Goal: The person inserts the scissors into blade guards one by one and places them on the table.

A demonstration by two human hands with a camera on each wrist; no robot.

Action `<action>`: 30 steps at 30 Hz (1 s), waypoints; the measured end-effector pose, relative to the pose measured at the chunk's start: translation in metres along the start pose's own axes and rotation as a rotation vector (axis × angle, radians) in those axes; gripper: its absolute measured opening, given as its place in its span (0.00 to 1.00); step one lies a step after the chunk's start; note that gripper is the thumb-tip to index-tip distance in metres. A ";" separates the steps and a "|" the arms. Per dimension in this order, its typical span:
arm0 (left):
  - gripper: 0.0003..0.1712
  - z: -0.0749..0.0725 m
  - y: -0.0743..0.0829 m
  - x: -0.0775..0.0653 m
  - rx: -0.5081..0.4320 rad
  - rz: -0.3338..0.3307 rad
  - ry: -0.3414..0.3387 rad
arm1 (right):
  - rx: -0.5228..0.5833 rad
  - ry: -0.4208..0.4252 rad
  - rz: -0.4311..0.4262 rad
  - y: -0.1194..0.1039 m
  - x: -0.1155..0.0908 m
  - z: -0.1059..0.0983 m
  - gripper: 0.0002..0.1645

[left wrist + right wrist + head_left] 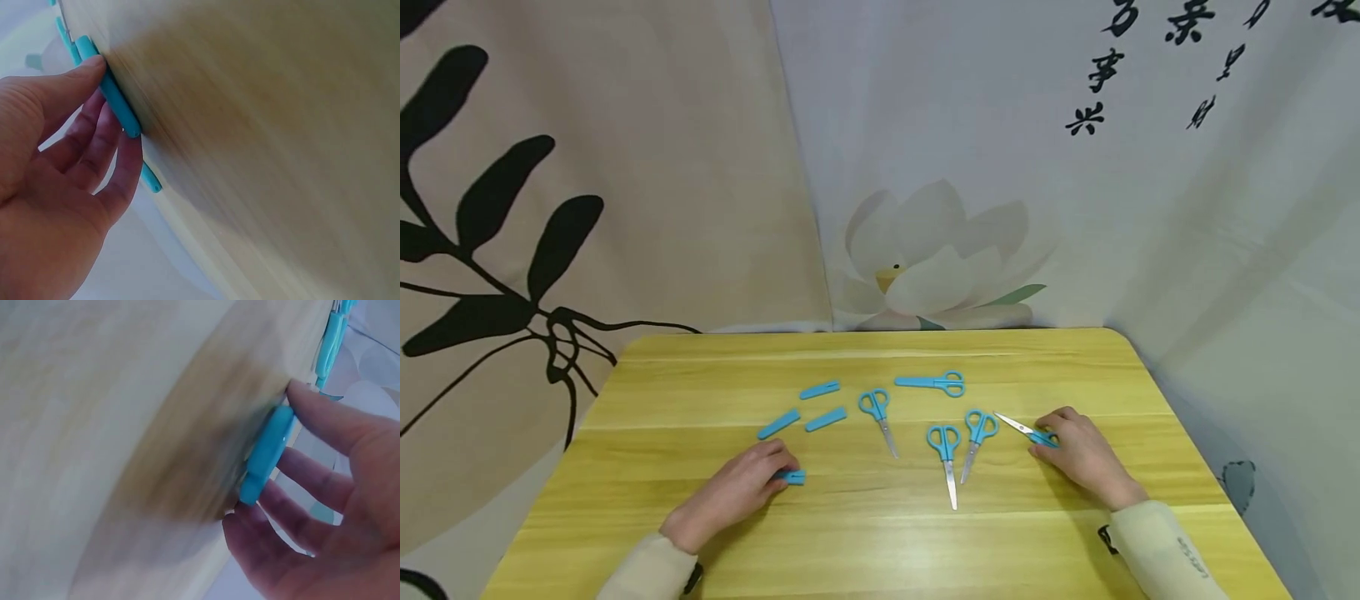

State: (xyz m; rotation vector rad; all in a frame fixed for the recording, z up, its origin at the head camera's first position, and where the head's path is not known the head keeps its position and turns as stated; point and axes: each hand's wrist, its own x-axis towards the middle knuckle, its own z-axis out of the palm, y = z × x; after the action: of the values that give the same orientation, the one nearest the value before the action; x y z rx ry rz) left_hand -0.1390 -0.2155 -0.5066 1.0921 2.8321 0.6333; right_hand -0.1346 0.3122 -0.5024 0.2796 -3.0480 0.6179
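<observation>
In the head view my left hand pinches a blue scissors cover low over the table's left half. The left wrist view shows the thumb on one side of that cover and fingers on the other. At the right, my right hand has its thumb and fingers around the blue handles of a pair of scissors, whose bare blades point left. Up close, those handles lie between thumb and fingertips; how firmly they are held cannot be told.
Loose blue covers lie beyond the left hand. Bare-bladed scissors and scissors lie mid-table. Farther back are sheathed scissors. The wooden table ends at a printed curtain.
</observation>
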 end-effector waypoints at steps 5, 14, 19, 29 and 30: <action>0.10 0.001 0.001 0.002 -0.012 0.003 -0.001 | 0.028 -0.002 0.008 0.003 0.000 -0.003 0.10; 0.07 0.001 0.007 0.006 0.139 0.087 0.041 | 0.031 -0.020 0.016 0.005 0.001 -0.004 0.07; 0.07 -0.001 0.013 0.009 0.150 0.094 0.091 | 0.057 0.001 0.017 0.001 0.001 -0.005 0.08; 0.10 0.002 0.026 0.016 0.078 -0.002 0.168 | 0.087 0.088 -0.019 -0.030 0.005 -0.010 0.07; 0.11 0.002 0.027 0.017 0.078 -0.012 0.177 | 0.093 0.092 -0.027 -0.034 0.006 -0.009 0.07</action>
State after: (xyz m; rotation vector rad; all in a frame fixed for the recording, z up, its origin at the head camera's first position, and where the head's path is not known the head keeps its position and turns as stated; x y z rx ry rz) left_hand -0.1341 -0.1855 -0.4958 1.0806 3.0346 0.6544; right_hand -0.1342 0.2843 -0.4806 0.2848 -2.9283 0.7497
